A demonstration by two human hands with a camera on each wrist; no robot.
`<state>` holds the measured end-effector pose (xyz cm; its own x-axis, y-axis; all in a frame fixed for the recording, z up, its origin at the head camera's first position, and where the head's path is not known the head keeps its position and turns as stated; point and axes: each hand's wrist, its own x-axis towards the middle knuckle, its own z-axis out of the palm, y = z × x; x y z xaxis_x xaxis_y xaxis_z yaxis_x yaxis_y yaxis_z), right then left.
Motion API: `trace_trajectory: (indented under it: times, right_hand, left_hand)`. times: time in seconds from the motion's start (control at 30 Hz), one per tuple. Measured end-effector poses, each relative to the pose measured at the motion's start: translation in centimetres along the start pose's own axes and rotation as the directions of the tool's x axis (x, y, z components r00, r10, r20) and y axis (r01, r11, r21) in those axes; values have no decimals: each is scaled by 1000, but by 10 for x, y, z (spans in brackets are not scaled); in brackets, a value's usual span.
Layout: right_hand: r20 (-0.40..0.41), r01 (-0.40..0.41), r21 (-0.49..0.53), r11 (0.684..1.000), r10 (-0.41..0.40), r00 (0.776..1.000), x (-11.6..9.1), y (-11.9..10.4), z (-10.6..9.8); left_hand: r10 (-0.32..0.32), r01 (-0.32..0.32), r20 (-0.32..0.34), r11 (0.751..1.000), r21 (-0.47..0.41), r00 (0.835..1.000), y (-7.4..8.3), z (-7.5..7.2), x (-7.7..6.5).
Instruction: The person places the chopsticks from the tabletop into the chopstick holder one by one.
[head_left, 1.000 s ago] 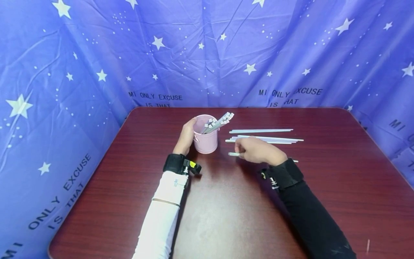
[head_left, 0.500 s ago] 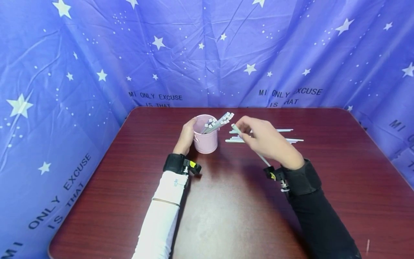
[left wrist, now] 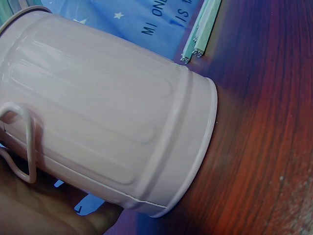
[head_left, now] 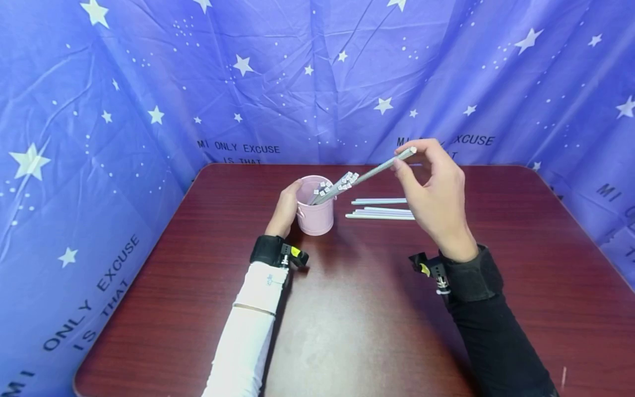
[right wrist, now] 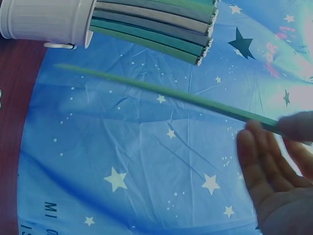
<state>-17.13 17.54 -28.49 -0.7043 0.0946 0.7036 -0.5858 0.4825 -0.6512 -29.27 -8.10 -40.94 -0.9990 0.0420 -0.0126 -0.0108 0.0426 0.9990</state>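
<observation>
A pale pink metal pail (head_left: 316, 220) with small side handles stands upright on the table. My left hand (head_left: 285, 209) holds its left side, thumb at the rim. In the left wrist view the pail's ribbed wall (left wrist: 98, 98) fills much of the frame, part of the hand below it. Several thin sticks (head_left: 342, 186) in green, teal, grey and pinkish tones lean rightward out of the pail. Above the table, my right hand (head_left: 439, 193) pinches one long thin green stick (right wrist: 190, 99) near its upper end; its lower end slants down toward the pail, outside it in the right wrist view.
Several more sticks (head_left: 379, 214) lie on the dark red wooden table (head_left: 347, 309), to the right of the pail and partly behind my right hand. A blue curtain (head_left: 297, 99) with white stars hangs behind the table and along its left side.
My right hand has lifted the stick off the table, turned it to slant down leftward, and raised it up and right beside the pail. The left hand and the pail have stayed put.
</observation>
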Motion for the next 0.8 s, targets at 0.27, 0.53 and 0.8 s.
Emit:
trace_trajectory:
  times: [0.27, 0.53, 0.8]
  right_hand:
    - [-23, 142, 274, 951, -141, 990, -4, -9, 9]
    - [62, 160, 260, 952, -182, 981, -9, -13, 15]
    - [109, 44, 84, 995, -53, 993, -6, 10, 18]
  left_hand:
    - [-3, 3, -6, 1000, 3, 1000, 0, 1, 0]
    - [-5, 5, -6, 1000, -2, 1000, 0, 0, -1]
    - [-1, 1, 10, 1000, -4, 1000, -1, 0, 1]
